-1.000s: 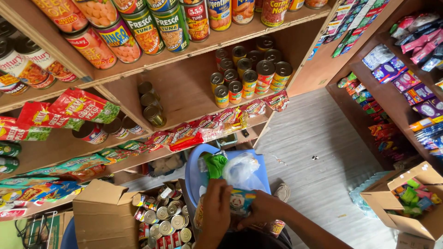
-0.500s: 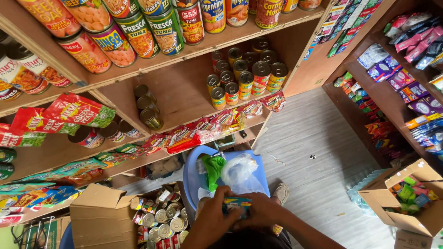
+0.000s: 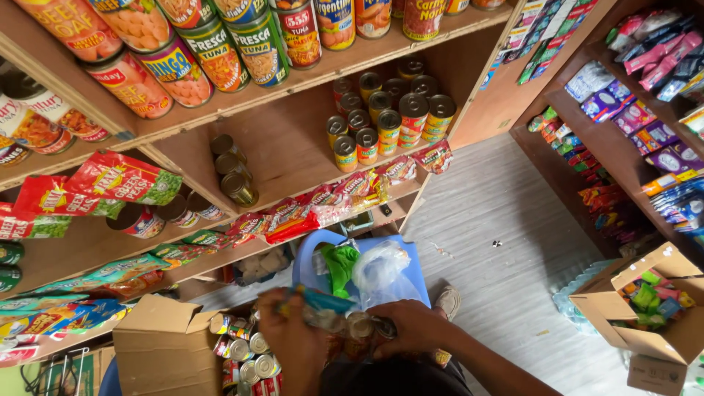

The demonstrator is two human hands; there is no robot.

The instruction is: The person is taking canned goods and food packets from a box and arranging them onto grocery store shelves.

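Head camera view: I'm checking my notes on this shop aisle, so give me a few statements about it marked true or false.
1. Both hands, left hand and right hand, are on a bundle of small round metal cans. True.
2. The blue plastic stool carries a crumpled clear plastic bag. True.
3. The open brown cardboard box at lower left stands on a shelf. False: it sits down at floor level, beside loose cans.
4. The wooden shelf in the middle holds glass bottles. False: it holds small cans in rows.
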